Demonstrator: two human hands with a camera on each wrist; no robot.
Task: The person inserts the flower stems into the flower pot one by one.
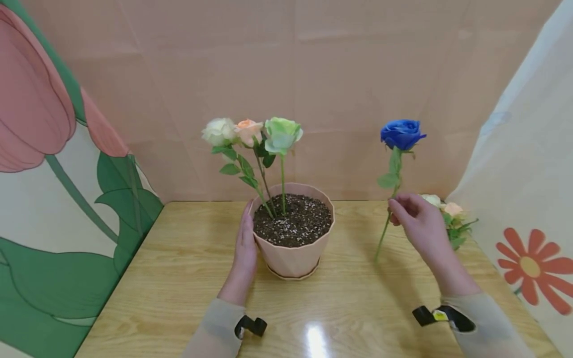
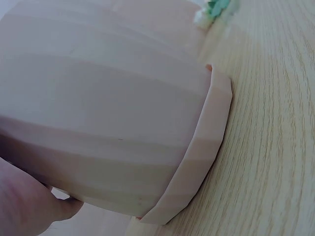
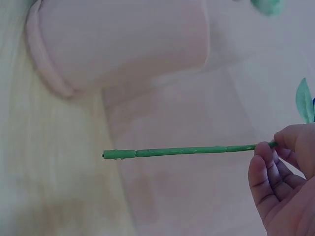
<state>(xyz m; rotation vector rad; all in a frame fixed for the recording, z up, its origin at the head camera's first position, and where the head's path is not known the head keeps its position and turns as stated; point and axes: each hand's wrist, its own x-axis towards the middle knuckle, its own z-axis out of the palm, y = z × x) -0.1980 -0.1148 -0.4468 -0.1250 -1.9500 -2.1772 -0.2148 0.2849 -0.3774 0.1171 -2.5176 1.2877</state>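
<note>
My right hand (image 1: 418,216) pinches the green stem (image 3: 182,151) of a blue rose (image 1: 403,134) between thumb and fingers, holding it upright to the right of the pot. The stem's lower end hangs free below the hand in the right wrist view. A pink faceted flowerpot (image 1: 293,258) full of dark soil (image 1: 297,223) stands on its saucer. Against the pot's left side rests my left hand (image 1: 246,238), its fingers straight along the wall. Three flowers stand in the soil: a white rose (image 1: 219,132), a peach rose (image 1: 248,132) and a pale green rose (image 1: 283,135).
More flowers (image 1: 454,219) in white and peach lie on the wooden table (image 1: 188,278) at the right, partly behind my right hand. A pink backdrop (image 1: 340,89) rises at the table's far edge, with printed floral cloths on both sides.
</note>
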